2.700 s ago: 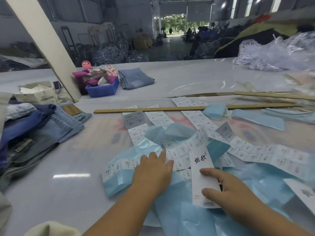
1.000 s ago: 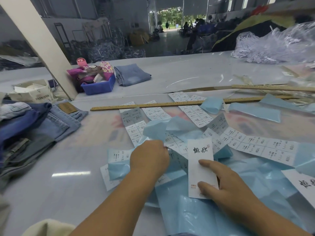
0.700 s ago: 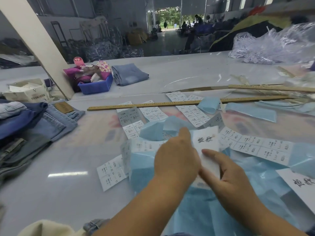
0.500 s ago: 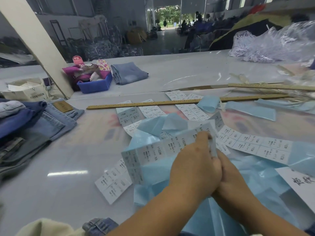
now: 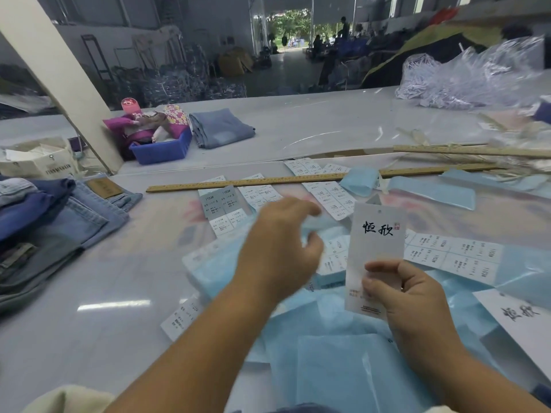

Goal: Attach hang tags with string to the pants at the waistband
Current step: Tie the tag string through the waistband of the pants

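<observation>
One hang tag [image 5: 376, 251] in right hand [image 5: 399, 290]

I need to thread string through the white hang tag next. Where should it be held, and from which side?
Hold the hang tag at its lower edge, coming from below, as the right hand does now. It stands upright with the punched hole at the top, so a low grip probably leaves the hole free.

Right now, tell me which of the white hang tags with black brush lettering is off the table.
The upright hang tag pinched in the right hand; the other tag lies flat at the right edge.
</observation>
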`<state>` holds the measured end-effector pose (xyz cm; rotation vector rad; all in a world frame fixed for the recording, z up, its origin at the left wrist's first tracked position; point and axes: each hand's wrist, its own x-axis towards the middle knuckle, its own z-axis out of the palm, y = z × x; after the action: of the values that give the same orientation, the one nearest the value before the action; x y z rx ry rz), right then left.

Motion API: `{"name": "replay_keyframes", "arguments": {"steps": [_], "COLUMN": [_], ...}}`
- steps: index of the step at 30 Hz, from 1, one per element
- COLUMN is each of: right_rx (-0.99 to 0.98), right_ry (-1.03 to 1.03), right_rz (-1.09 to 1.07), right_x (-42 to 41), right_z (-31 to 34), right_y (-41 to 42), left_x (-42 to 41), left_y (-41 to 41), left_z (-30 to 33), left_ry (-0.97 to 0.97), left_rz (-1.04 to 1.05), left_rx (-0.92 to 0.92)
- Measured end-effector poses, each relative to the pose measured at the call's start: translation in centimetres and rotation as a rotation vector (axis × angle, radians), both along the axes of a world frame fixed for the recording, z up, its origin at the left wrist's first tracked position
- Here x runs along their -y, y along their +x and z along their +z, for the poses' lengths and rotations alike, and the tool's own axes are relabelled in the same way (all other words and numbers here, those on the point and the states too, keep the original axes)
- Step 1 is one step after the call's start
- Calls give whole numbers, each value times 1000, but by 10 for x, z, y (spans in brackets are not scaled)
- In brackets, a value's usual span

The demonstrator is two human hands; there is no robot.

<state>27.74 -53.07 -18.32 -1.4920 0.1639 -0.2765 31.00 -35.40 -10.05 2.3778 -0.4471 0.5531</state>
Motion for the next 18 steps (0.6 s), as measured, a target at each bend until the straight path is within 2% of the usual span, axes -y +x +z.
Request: {"name": "replay_keyframes", "arguments": {"steps": [2,5,6,10,13,18], "right_rx": [-27,-62,-70,-75,-79,-116], "right_ry": [-6,-25,-36,-75,-113,-184], "right_rz": [20,38,46,85,128,204], "right_x": [-1,-3,-4,-5,-8,-12], "right_z": [-1,-1,-2,-1,-1,1], "right_y": [0,-1,-1,-3,-5,-8], "left_x": [-23,-53,-64,-96,-102,-92], "left_y": [11,19,20,23,22,20], "left_z": [-2,-13,-20,-48,-59,-57], "left_ry": [40,-81,-38,380,367,488], "left_rz": [126,238,296,587,616,591], "left_rx": [-26,-250,-306,-574,-772,-745]}}
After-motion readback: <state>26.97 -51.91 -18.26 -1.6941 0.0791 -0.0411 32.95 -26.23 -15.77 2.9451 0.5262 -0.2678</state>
